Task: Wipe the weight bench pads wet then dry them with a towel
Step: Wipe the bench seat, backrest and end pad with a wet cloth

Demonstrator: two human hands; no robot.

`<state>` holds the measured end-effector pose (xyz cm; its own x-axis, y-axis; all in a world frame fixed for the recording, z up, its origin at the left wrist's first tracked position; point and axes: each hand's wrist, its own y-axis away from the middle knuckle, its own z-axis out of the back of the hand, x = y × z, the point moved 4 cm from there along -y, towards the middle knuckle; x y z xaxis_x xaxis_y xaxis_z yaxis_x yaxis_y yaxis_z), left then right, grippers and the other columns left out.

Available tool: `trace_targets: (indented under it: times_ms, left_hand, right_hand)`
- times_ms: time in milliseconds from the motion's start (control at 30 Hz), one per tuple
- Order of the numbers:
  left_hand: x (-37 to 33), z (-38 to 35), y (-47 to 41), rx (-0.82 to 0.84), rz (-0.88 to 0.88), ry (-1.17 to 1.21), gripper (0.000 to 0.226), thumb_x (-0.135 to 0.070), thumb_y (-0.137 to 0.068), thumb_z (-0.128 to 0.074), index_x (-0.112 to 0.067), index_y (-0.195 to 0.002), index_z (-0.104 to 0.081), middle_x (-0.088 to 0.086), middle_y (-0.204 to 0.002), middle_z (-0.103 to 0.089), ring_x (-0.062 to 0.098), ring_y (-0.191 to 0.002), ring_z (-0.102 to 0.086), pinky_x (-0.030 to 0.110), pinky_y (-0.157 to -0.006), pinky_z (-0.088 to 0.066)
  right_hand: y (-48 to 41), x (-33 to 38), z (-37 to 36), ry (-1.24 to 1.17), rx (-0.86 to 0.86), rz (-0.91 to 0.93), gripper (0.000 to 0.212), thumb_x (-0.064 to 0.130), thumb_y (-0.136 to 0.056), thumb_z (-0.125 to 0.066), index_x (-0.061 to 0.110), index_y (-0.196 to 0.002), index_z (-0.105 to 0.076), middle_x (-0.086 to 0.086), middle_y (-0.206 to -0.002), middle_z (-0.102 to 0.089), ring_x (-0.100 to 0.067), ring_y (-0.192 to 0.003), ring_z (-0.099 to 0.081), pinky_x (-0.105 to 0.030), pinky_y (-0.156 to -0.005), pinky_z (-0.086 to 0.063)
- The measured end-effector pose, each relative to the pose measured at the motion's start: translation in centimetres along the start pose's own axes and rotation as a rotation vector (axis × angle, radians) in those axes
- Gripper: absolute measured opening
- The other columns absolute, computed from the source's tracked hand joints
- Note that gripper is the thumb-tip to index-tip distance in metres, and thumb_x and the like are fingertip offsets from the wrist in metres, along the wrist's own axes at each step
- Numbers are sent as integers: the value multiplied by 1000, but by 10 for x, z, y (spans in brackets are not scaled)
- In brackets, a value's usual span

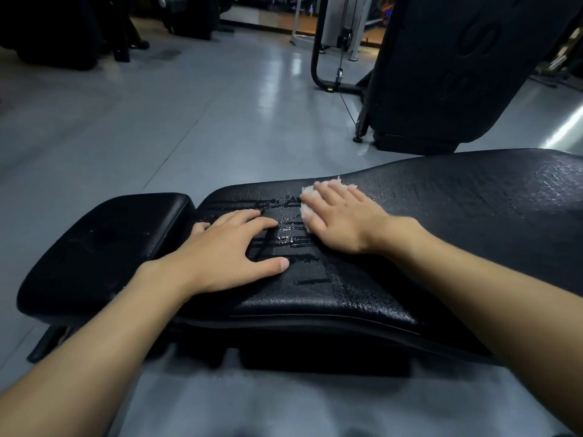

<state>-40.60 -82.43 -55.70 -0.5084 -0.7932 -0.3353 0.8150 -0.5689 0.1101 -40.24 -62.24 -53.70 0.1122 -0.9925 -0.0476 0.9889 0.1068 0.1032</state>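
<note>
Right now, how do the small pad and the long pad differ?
Wetness: the long pad shows water streaks and beads; the small pad shows none.
Shape: the long pad is longer and waisted; the small pad is short and blocky.
Use: the right hand presses the cloth on the long pad, not the small pad.
Both are black upholstery.

Single wide-angle head view, forward and down, close over the bench pad (pixel 457 222); gym floor (pixel 189 105) beyond

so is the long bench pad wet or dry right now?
Wet: glossy streaks and droplets on the long pad between the left hand and the right hand, which presses a white cloth.
</note>
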Motion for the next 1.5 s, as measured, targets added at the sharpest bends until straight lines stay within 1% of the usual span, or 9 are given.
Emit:
trace_targets:
  times_ms: [133,200,333,433,600,767,967,1200,1500]
  left_hand:
    - [5,5,-4,-23,-1,22,90,-90,-60,-27,-52,-141,-35,-25,-154,-26,8,-144,-25,51,-112,-27]
    - [8,7,-5,-73,2,49,84,-87,-63,-26,-51,-137,-42,-30,-146,-33,6,-138,-31,49,-109,-30]
    - [10,6,-9,-118,-17,54,78,-85,-66,-27,-51,-133,-46,-33,-140,-36,4,-134,-31,47,-107,-29]
    - [14,5,-12,-143,-20,58,74,-85,-67,-29,-52,-130,-47,-33,-138,-36,2,-133,-31,47,-108,-28]
    - [19,7,-16,-163,-31,62,71,-81,-70,-29,-50,-131,-48,-32,-136,-38,0,-131,-32,42,-105,-29]
    - [23,7,-12,-156,-27,80,75,-80,-70,-28,-48,-134,-48,-30,-138,-37,-3,-132,-29,36,-106,-25]
    - [27,5,-4,-145,3,97,77,-78,-71,-30,-45,-138,-46,-23,-146,-35,2,-139,-27,38,-115,-24]
    - [29,3,14,-89,27,68,84,-82,-67,-25,-48,-142,-37,-22,-152,-29,3,-143,-22,47,-116,-24]
    - [34,6,19,-50,18,81,75,-77,-76,-40,-46,-144,-38,-21,-154,-26,4,-144,-20,46,-116,-24]
  right_hand:
    - [48,21,-1,32,-2,76,56,50,-104,-10,30,-155,-16,-3,-166,-12,-22,-152,-1,-45,-123,-3]
    - [70,29,0,52,-39,118,57,49,-103,-10,27,-154,-20,-4,-163,-19,-24,-151,-7,-43,-123,-5]
    - [108,40,-8,71,-77,200,58,49,-101,-22,23,-151,-36,-8,-158,-35,-29,-150,-23,-47,-122,-18]
    - [115,38,-15,69,-44,229,57,51,-101,-24,27,-152,-35,-7,-160,-33,-28,-150,-22,-45,-122,-18]
    - [86,34,-10,29,-6,235,64,55,-98,-9,32,-157,-18,-1,-166,-14,-21,-154,-5,-40,-124,-1]
    - [31,25,-4,41,58,177,58,52,-104,-13,33,-158,-6,1,-168,1,-16,-153,6,-40,-124,4]
    - [-42,6,-3,12,64,75,60,54,-103,-13,31,-158,-11,0,-167,-6,-18,-154,-1,-41,-124,-1]
    - [-98,-5,-3,-10,77,-73,63,59,-99,-13,32,-155,-23,-5,-162,-26,-26,-148,-25,-46,-120,-17]
    - [-44,23,-6,5,9,-12,59,51,-104,-12,27,-157,-16,-5,-166,-10,-22,-153,-4,-44,-123,-2]
